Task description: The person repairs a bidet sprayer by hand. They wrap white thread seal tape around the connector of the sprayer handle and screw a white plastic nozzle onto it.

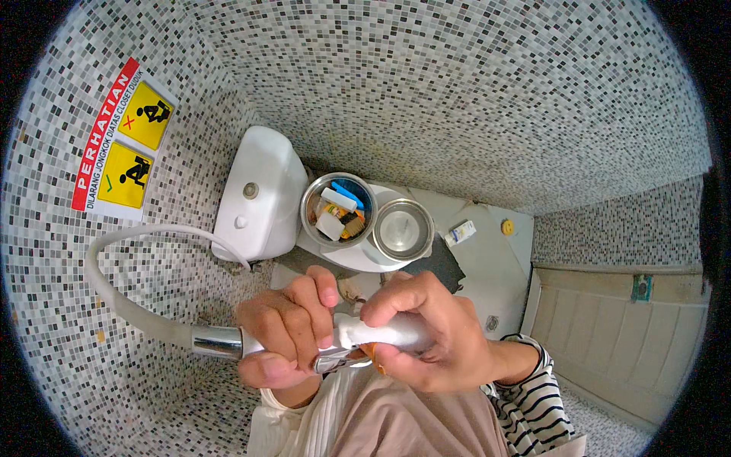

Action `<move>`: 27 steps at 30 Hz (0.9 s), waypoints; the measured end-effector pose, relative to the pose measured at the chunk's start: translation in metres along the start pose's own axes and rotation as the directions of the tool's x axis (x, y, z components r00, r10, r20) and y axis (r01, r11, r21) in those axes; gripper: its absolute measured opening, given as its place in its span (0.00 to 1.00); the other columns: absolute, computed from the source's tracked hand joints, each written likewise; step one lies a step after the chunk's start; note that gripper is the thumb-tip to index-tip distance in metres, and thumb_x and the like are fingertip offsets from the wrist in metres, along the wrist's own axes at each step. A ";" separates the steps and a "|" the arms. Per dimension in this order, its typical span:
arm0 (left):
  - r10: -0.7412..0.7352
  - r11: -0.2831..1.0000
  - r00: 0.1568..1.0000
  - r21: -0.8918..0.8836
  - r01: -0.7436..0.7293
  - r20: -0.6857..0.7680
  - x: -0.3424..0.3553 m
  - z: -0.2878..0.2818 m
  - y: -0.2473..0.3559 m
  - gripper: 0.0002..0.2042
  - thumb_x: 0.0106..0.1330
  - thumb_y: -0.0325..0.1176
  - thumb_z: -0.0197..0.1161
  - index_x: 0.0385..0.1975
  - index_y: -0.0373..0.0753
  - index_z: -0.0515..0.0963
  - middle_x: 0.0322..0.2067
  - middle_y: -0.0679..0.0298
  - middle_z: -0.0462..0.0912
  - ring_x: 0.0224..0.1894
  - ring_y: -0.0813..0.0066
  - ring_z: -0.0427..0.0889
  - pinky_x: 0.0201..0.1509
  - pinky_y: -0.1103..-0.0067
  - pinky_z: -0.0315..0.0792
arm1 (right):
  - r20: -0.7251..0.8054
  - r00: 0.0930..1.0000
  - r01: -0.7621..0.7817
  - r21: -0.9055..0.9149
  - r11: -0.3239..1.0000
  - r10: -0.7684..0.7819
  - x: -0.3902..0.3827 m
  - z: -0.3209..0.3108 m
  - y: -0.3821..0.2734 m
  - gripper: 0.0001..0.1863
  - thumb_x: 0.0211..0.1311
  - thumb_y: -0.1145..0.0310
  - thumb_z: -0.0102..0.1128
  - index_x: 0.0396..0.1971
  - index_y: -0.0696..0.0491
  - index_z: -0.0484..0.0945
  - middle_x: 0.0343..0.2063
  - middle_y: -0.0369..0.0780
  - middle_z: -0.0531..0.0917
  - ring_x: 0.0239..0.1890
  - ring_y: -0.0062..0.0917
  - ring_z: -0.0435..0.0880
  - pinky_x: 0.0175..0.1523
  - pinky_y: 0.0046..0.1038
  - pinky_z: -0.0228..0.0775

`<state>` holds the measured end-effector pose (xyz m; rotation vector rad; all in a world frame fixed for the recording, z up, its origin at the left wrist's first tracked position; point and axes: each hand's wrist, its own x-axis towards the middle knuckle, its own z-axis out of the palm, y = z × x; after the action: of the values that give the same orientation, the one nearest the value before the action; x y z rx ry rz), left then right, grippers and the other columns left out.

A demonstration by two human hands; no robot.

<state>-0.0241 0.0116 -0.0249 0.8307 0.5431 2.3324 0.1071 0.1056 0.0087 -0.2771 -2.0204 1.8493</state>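
I hold a white and chrome hand sprayer [352, 332] across my lap with both hands. My left hand [282, 327] wraps round its handle beside the chrome fitting [215, 341] of a pale hose [129, 303], which arches up toward the toilet cistern. My right hand [426, 335] grips the sprayer's other end, with finger and thumb bent round the white part just above a chrome lever. A small orange bit shows by my right fingers; I cannot tell what it is.
A white cistern [255, 190], steel bowl of assorted small items [340, 177] and second steel bowl [403, 205] on the toilet stand ahead. A small bottle [460, 232] and yellow object [507, 227] lie right of them. Tiled walls, a warning sign [126, 137] and a door [609, 335] surround me.
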 end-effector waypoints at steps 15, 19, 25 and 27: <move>-0.005 1.000 0.999 0.021 0.006 -0.041 0.000 0.000 -0.002 0.13 0.40 0.38 0.55 0.04 0.46 0.58 0.05 0.69 0.70 0.16 0.76 0.65 0.39 0.75 0.56 | -0.024 0.996 -0.084 0.186 0.979 0.090 0.013 -0.002 0.008 0.16 0.49 0.80 0.60 0.40 0.56 0.69 0.33 0.38 0.74 0.38 0.25 0.77 0.44 0.24 0.68; 0.016 0.996 1.000 0.085 -0.018 0.021 0.006 0.001 0.002 0.14 0.47 0.38 0.55 0.07 0.49 0.57 0.03 0.72 0.60 0.15 0.81 0.58 0.39 0.77 0.54 | -0.076 0.924 -0.231 0.670 0.706 0.375 0.026 -0.013 0.053 0.15 0.53 0.78 0.59 0.41 0.53 0.69 0.37 0.35 0.75 0.39 0.18 0.76 0.44 0.21 0.70; 0.078 0.997 0.995 0.032 -0.076 -0.063 0.005 -0.004 -0.003 0.14 0.43 0.39 0.52 0.05 0.47 0.55 0.04 0.70 0.67 0.16 0.77 0.62 0.38 0.76 0.56 | 0.052 0.813 -0.371 0.815 0.446 0.580 0.031 -0.022 0.090 0.14 0.59 0.73 0.54 0.45 0.54 0.69 0.40 0.38 0.75 0.33 0.22 0.78 0.35 0.22 0.74; 0.087 0.996 0.993 0.034 -0.085 -0.077 0.006 -0.007 -0.004 0.14 0.44 0.39 0.52 0.05 0.46 0.56 0.04 0.70 0.66 0.16 0.77 0.62 0.38 0.76 0.56 | 0.058 0.822 -0.366 0.815 0.449 0.567 0.032 -0.022 0.092 0.15 0.59 0.74 0.52 0.47 0.54 0.68 0.40 0.39 0.74 0.31 0.24 0.79 0.33 0.23 0.75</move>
<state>-0.0307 0.0172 -0.0295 0.7937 0.5884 2.4493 0.0768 0.1484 -0.0762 -0.7959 -0.7791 2.7104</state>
